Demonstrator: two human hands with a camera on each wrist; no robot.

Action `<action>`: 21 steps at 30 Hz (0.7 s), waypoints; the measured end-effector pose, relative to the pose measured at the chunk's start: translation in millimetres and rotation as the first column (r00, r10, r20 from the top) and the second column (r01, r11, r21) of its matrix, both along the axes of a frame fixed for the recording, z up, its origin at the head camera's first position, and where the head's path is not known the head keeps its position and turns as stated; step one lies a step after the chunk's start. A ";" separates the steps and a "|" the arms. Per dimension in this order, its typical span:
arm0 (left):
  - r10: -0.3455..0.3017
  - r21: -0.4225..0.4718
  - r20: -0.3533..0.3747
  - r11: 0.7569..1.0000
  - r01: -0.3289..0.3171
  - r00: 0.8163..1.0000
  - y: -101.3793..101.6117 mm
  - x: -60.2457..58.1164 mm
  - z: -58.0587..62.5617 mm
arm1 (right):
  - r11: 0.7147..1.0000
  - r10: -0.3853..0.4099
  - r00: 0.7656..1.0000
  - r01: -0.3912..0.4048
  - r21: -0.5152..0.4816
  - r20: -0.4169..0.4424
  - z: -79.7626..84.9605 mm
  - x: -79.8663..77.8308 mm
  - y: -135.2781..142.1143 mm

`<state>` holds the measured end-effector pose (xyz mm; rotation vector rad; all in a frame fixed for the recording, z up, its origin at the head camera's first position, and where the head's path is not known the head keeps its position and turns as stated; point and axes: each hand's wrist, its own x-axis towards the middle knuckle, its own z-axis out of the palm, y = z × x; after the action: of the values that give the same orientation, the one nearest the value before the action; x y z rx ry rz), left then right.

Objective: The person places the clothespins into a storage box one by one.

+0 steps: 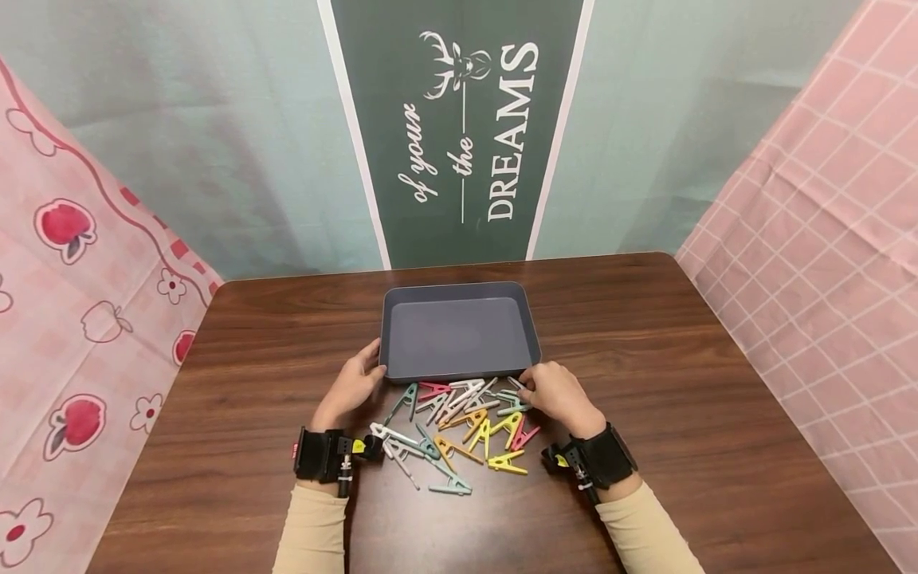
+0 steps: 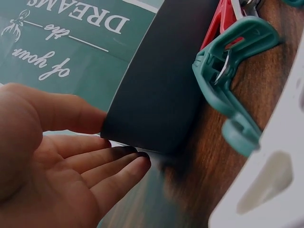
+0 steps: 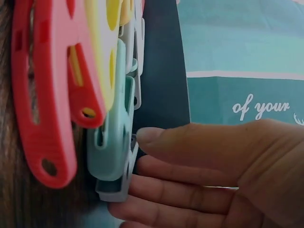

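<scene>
My left hand (image 1: 353, 384) is at the near left corner of a dark grey rectangular tray (image 1: 459, 376). In the left wrist view its thumb and outstretched fingers (image 2: 121, 173) touch the tray's corner. My right hand (image 1: 559, 392) is by the near right corner, thumb and fingers pinching a grey clothespin (image 3: 124, 176). A pale green clothespin (image 3: 110, 142) lies against that one. Several more clothespins spread before the tray, among them a yellow one (image 1: 508, 462), an orange one (image 1: 455, 450) and a dark teal one (image 2: 216, 66). The tray's inside is bare.
The brown wooden table (image 1: 617, 319) ends at a back edge just behind the tray. A green printed curtain (image 1: 459, 231) hangs there. Pink cloths border the left and right sides. A white clothespin (image 2: 270, 175) is close to the left wrist camera.
</scene>
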<state>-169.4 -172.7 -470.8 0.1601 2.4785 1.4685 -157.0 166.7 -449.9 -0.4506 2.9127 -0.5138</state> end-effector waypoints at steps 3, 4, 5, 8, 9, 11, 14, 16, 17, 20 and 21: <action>0.007 -0.016 -0.004 1.000 -0.007 1.000 -0.1 0.6 -0.6 | 1.000 -0.021 1.000 0.022 -0.011 0.021 -1.1 0.4 -0.3; 0.010 -0.018 -0.004 1.000 -0.011 1.000 -0.1 0.8 -0.8 | 1.000 -0.025 0.999 0.025 -0.011 0.026 -1.7 0.6 -0.4; 0.007 -0.022 -0.007 1.000 -0.007 1.000 -0.1 0.9 -1.0 | 1.000 -0.025 0.999 0.025 -0.010 0.026 -2.3 0.8 -0.3; 0.009 -0.013 -0.008 1.000 -0.009 1.000 -0.3 0.9 -1.0 | 0.999 -0.034 0.999 0.035 -0.016 0.040 -3.3 1.2 -0.6; 0.007 -0.009 -0.010 1.000 -0.007 1.000 -0.3 0.7 -1.0 | 0.999 -0.029 0.999 0.030 -0.013 0.034 -3.6 1.2 -0.4; 0.005 0.006 -0.010 1.000 -0.005 1.000 -0.4 0.5 -0.7 | 0.999 -0.028 0.999 0.028 -0.014 0.034 -3.7 0.8 0.1; 0.001 0.021 -0.009 1.000 -0.001 1.000 -0.7 0.0 -0.9 | 0.999 -0.027 0.999 0.028 -0.017 0.032 -3.4 0.0 1.0; -0.004 0.022 -0.007 1.000 0.004 1.000 -1.2 0.0 -1.2 | 1.000 -0.022 0.999 0.023 -0.017 0.027 -3.2 -0.6 1.7; -0.006 0.018 -0.006 1.000 0.006 1.000 -1.4 0.0 -1.2 | 1.000 -0.017 1.000 0.017 -0.018 0.022 -3.0 -0.9 2.0; -0.012 0.009 -0.002 1.000 0.012 1.000 -2.4 0.0 -0.7 | 1.000 0.005 1.000 -0.005 -0.018 0.003 -3.4 -2.1 3.1; -0.012 0.006 -0.001 1.000 0.012 1.000 -2.6 -0.1 -0.4 | 1.000 0.009 1.000 -0.009 -0.017 -0.001 -3.4 -2.6 3.4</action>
<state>-169.5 -175.3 -471.2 0.1758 2.4697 1.4715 -159.5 170.1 -453.3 -0.4665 2.9076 -0.5374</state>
